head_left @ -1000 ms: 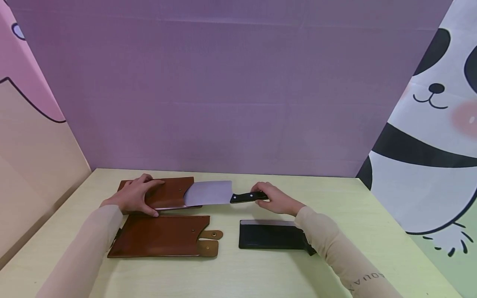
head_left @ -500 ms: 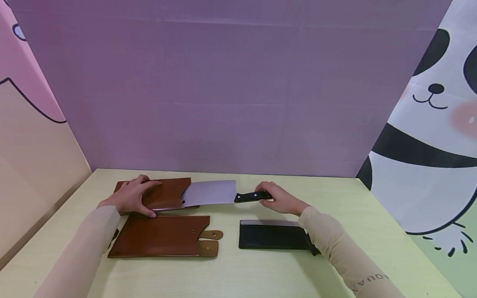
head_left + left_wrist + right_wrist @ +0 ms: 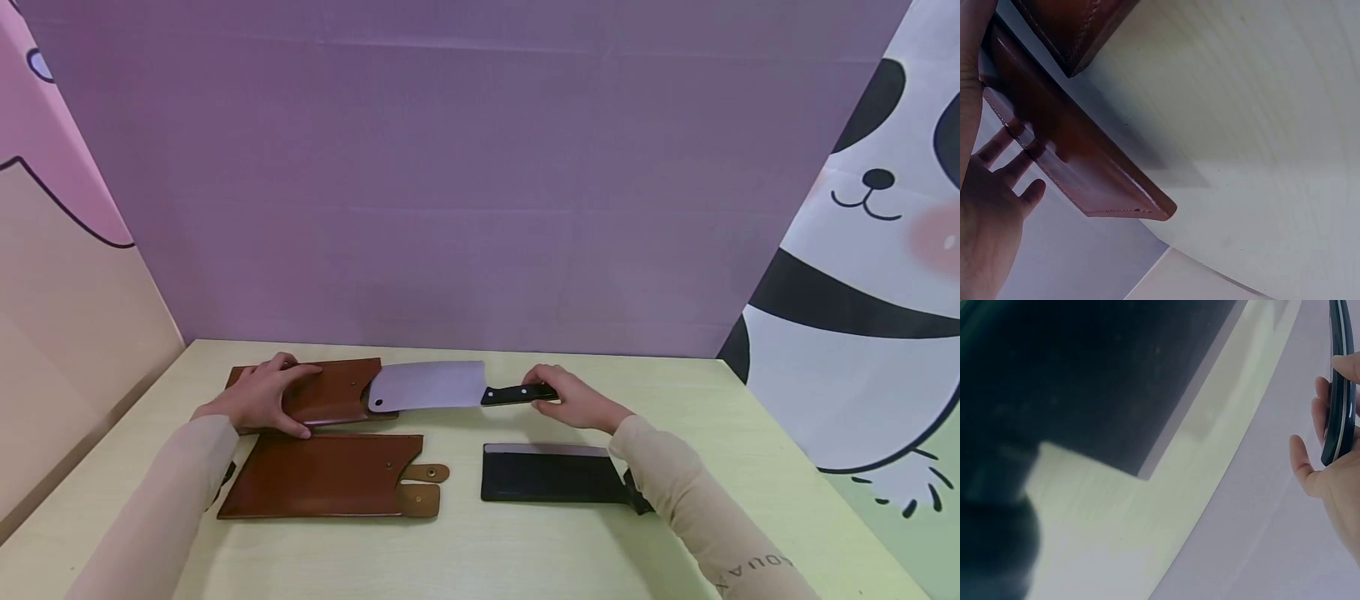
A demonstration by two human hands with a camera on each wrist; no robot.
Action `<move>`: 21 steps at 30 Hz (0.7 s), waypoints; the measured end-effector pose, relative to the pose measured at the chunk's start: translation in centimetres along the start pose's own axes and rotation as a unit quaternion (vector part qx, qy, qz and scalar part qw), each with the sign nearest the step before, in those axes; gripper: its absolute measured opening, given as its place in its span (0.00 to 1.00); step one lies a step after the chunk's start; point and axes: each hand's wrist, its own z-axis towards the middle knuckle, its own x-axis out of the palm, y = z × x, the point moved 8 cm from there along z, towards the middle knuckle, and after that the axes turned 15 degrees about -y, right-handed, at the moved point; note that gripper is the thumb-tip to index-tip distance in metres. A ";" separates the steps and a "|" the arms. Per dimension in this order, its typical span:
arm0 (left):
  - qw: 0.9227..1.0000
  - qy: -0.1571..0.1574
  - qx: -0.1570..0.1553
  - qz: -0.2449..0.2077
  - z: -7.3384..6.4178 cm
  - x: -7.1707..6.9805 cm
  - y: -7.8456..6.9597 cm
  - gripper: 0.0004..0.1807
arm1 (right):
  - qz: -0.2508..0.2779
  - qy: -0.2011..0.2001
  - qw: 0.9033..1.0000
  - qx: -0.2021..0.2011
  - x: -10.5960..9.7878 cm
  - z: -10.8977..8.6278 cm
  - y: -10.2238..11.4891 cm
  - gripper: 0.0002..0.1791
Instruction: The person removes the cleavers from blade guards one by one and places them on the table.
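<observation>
In the head view my left hand (image 3: 258,397) grips a brown leather knife sheath (image 3: 337,390) at the back left, its thumb along the near edge. The left wrist view shows its fingers on the stitched edge of that sheath (image 3: 1079,156). My right hand (image 3: 573,400) pinches the end of a cleaver's black riveted handle (image 3: 517,395). The cleaver's broad blade (image 3: 427,386) points left, and its front end with a small hole sits right at the sheath's mouth. In the right wrist view, fingers and thumb close around the handle (image 3: 1339,400).
A second brown sheath (image 3: 322,475) with two tan snap straps lies at front left. A dark-bladed cleaver (image 3: 555,477) lies at front right, its handle partly behind the right sleeve (image 3: 667,467). A purple backdrop (image 3: 465,208) rises behind the pale table (image 3: 450,550).
The right hand has drawn the cleaver rightward, so its front end and hole now show at the sheath's mouth. The left hand and sheath have shifted slightly left.
</observation>
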 end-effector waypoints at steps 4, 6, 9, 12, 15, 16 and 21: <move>1.000 0.001 0.001 0.000 -0.1 -0.1 0.0 0.53 | 0.000 0.000 1.000 0.005 -0.3 -0.2 -0.4 0.12; 1.000 0.000 0.003 -0.001 -0.2 -0.3 -0.2 0.53 | 0.000 0.001 1.000 0.010 -0.4 -0.3 -0.7 0.12; 1.000 0.000 0.005 -0.005 -0.3 -0.4 -0.3 0.53 | -0.002 0.000 1.000 0.014 -0.5 -0.5 -1.2 0.12; 1.000 -0.002 0.007 -0.006 -0.4 -0.6 -0.4 0.53 | -0.003 -0.004 1.000 0.014 -0.8 -0.7 -1.6 0.12; 1.000 -0.002 0.006 -0.009 -0.4 -0.6 -0.3 0.53 | -0.001 -0.007 1.000 0.017 -1.0 -0.9 -1.8 0.12; 1.000 -0.002 0.006 -0.010 -0.3 -0.6 -0.3 0.53 | 0.000 -0.007 1.000 0.019 -1.1 -0.9 -1.8 0.12; 1.000 -0.002 0.004 -0.012 -0.3 -0.7 -0.2 0.52 | 0.004 -0.005 1.000 0.024 -1.5 -1.4 -2.1 0.11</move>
